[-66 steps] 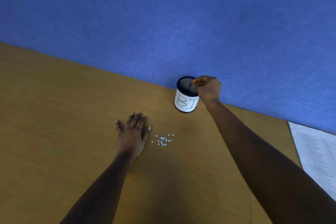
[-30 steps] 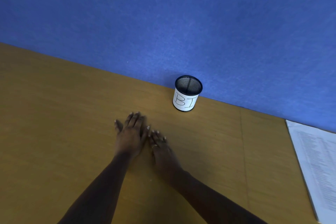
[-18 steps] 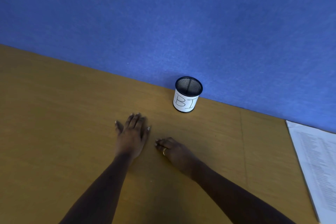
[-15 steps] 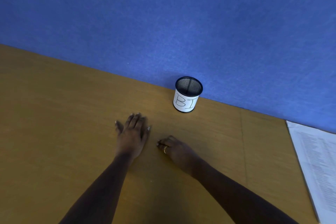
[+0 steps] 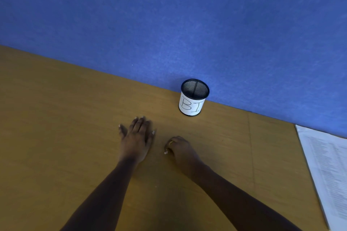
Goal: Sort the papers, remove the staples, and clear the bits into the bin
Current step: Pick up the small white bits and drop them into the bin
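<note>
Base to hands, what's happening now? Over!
Left hand flat on brown wooden table. Right hand curled, contents hidden. Black mesh bin with white label upright by blue wall. Nothing between it and hands.

We list: mesh bin (image 5: 191,106), 12 o'clock; left hand (image 5: 137,138) flat, right hand (image 5: 181,151) curled, centre; printed sheets (image 5: 327,167), 4 o'clock.

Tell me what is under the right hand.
The right hand is curled on the desk, covering whatever lies beneath. Only a white speck shows by its thumb; nail or bit, I cannot tell.
</note>
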